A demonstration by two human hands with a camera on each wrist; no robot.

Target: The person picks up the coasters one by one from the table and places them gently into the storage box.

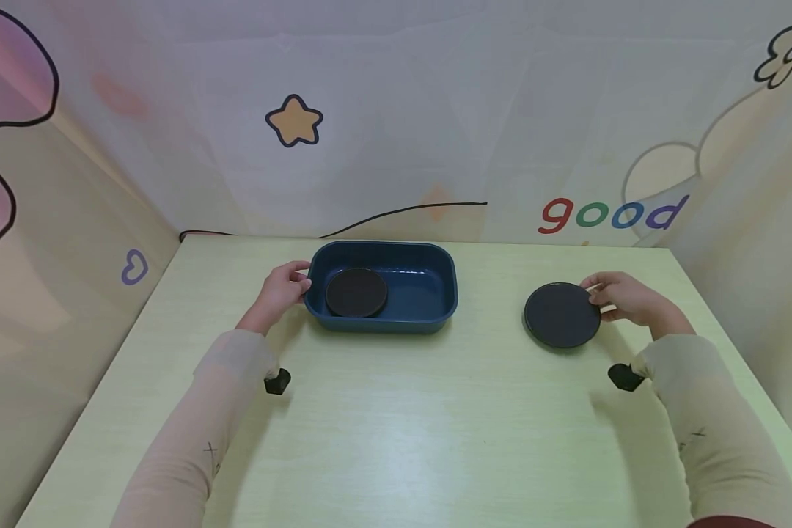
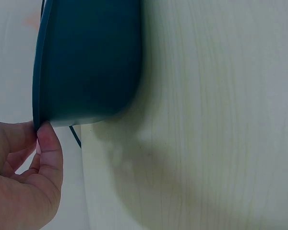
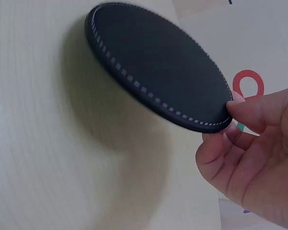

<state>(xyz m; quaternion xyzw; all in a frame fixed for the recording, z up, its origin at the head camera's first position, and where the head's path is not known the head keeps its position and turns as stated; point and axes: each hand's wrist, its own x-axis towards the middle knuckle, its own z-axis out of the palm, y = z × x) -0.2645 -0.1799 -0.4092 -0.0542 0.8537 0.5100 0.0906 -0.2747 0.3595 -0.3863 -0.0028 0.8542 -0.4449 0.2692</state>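
A dark blue rectangular basin (image 1: 422, 293) with rounded corners stands near the table's far edge. My left hand (image 1: 284, 287) pinches its left rim; in the left wrist view thumb and finger meet at the edge of the basin (image 2: 91, 57). Inside, toward its left end, lies a round black coaster (image 1: 356, 292). Off to the right, my right hand (image 1: 627, 299) pinches the right edge of a second round black coaster (image 1: 562, 315). The right wrist view shows this coaster (image 3: 158, 67) tilted and raised above the tabletop, with pale stitching around its rim.
The pale wood-grain table (image 1: 396, 425) ends against a printed cloth backdrop (image 1: 396, 132) at the back, with cloth also at both sides. A small black piece hangs under each sleeve, one by the left wrist (image 1: 277, 381), one by the right wrist (image 1: 625, 377).
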